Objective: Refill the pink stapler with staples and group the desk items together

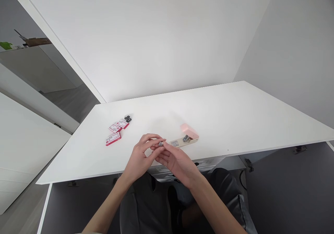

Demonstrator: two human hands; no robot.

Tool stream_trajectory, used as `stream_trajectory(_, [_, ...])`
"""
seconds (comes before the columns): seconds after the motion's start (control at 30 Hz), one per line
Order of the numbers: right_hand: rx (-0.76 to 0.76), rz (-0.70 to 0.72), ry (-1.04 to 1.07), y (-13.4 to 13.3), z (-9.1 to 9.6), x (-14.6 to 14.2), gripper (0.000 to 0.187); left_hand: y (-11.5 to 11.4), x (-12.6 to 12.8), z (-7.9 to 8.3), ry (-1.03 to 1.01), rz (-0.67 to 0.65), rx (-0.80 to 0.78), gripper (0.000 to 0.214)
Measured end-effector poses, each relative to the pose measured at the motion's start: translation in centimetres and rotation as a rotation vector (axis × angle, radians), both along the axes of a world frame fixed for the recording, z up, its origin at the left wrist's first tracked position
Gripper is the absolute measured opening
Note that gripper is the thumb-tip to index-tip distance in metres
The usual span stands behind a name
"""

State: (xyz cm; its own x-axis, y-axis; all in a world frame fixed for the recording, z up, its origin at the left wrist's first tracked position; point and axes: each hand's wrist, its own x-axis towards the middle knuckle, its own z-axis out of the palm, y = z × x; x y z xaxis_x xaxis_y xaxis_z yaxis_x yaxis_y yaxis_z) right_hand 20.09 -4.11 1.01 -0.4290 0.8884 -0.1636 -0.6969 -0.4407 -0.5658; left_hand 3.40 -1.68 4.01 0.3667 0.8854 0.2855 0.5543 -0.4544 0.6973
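Note:
My left hand [142, 156] and my right hand [181, 162] meet above the front part of the white table. Between their fingertips is a small grey piece that looks like a staple strip [160, 144]; both hands pinch it. Just past my right fingers lies a stapler [190, 132], opened up. Its pink top is tilted back and its cream base [180, 142] carries a printed code square. A metal part shows between top and base. My right fingers overlap the near end of the base.
Several small red-and-white boxes [114, 137] lie at the table's left, with a small black object [127, 118] behind them. The white table [235, 112] backs onto a wall. Under its front edge are my legs and open cabinet doors [294, 178].

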Motion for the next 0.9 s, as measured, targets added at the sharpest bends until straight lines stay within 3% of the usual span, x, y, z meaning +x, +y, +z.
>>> stream_trajectory(0.23, [-0.056,0.004,0.073,0.0,0.2,-0.3,0.031,-0.6,0.8,-0.2,0.047,0.156,0.338,0.019])
stream_trajectory(0.37, [-0.066,-0.009,0.076,0.2,0.3,-0.4,0.030,-0.5,1.2,-0.3,0.071,0.166,0.484,0.013])
stream_trajectory(0.53, [0.112,-0.047,-0.136,-0.4,0.6,0.1,0.035,-0.2,1.1,-0.3,0.025,0.110,0.558,0.017])
stream_trajectory(0.73, [0.522,-0.436,-0.771,-2.6,-0.1,3.9,0.020,0.4,1.2,-0.4,0.036,0.057,0.576,0.022])
stream_trajectory(0.83, [0.672,-0.830,-1.013,-2.3,-0.9,6.9,0.013,0.8,1.6,-1.1,-0.004,0.075,0.456,0.017])
stream_trajectory(0.9, [0.709,-0.942,-1.140,-1.3,-1.5,8.8,0.012,1.2,2.2,-1.9,-0.048,0.082,0.346,0.013])
